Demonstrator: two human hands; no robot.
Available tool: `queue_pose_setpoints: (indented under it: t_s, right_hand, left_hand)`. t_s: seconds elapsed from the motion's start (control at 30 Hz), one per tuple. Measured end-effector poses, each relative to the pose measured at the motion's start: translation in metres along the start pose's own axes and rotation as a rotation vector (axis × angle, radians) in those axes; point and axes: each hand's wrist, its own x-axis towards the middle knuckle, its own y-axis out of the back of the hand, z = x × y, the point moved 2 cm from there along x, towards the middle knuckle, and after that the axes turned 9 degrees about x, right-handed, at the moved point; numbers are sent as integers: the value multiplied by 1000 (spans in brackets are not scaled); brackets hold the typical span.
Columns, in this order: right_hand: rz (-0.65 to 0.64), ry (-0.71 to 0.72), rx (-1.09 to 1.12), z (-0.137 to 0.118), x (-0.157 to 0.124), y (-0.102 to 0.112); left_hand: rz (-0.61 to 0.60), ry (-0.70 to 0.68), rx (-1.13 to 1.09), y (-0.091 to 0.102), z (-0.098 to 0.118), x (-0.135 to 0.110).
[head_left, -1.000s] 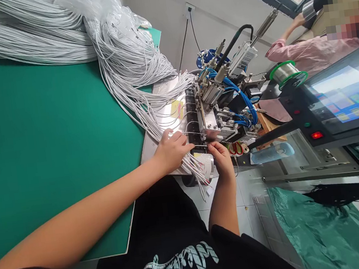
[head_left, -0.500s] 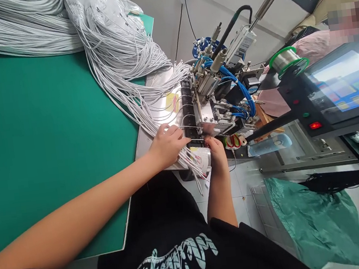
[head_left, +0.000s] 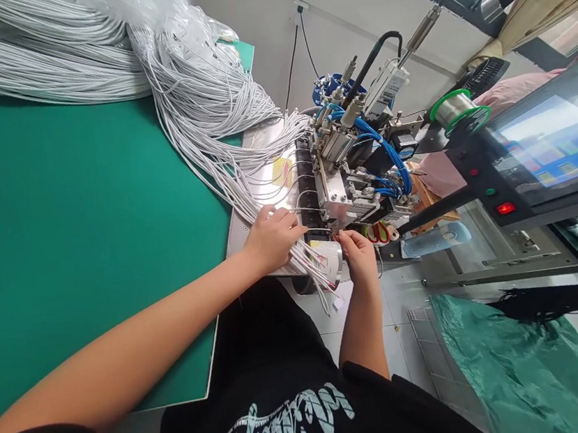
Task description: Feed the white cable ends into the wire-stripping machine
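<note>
My left hand point(head_left: 272, 237) rests on a fan of thin white cables point(head_left: 213, 113) where they cross a steel plate point(head_left: 240, 226), its fingers curled and pinching one cable end against the black slotted fixture point(head_left: 306, 172). My right hand point(head_left: 357, 253) is closed in a pinch just below the fixture, next to a small white cup point(head_left: 332, 259); what it pinches is too small to name. Directly behind the fixture stands a metal machine head with blue air hoses point(head_left: 390, 155).
A green mat point(head_left: 68, 222) covers the table to the left, with cable bundles heaped along its far edge. A touchscreen console point(head_left: 548, 142) with a red lit button stands at right. A wire spool point(head_left: 458, 108), a green plastic sheet point(head_left: 511, 358) on the floor.
The camera view shifted slightly. My right hand dropped a little from the fixture's lower edge toward the white cup. The other person at the far right is out of view now.
</note>
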Motion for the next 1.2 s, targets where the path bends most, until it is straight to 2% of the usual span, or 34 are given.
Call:
queue_pose_setpoints:
  t_s: [0.23,0.43,0.7,0.87,0.93,1.03,1.2]
  right_hand:
    - [36,150,-132,-35,-25,12]
    - [-65,207,-322,-57,-42,2]
    - [-239,313,-512,-65,-47,-12]
    - [-331,278,-492,-63,-47,-20]
    - [-321,292,-482,-63,-44,-21]
    - [-220,343,-463,-60,-35,-21]
    - [-51,341,-380,-53,-21,-17]
  left_hand:
    - [-67,-9,-19,0,0,0]
    - [-99,14,-26,-1,0,1]
    - [25,11,-24,3,1,1]
    - [108,-3,-7,1,0,1]
    - [136,-20,3,1,1,1]
    - [180,-21,34,3,2,1]
    - [263,96,130,9,2,0]
